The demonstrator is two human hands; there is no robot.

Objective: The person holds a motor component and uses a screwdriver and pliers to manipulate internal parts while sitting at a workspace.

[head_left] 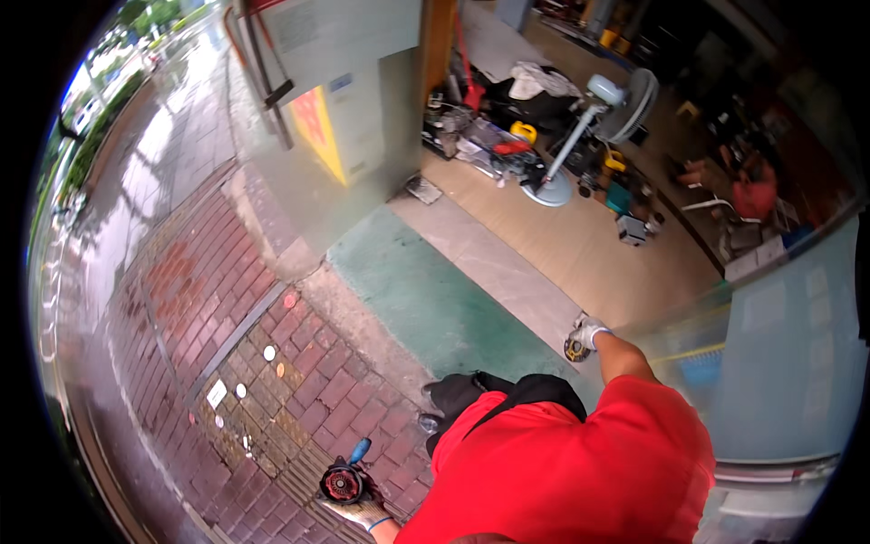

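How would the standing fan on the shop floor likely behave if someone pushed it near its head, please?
The standing fan looks top-heavy: its round head sits on a thin pole, so a high push may tip it. Its flat round base probably resists sliding and steadies a low push.

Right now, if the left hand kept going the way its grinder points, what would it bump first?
Probably the brick pavement. The left hand holds an angle grinder pointing up and outward over the bricks; nothing else shows in that line, though depth is unclear.

Ahead of you a yellow sign [319, 131] with a red patch hangs on the grey wall, a small blue label [341, 83] just above it. A white tag [217, 393] lies on the brick paving to your left.
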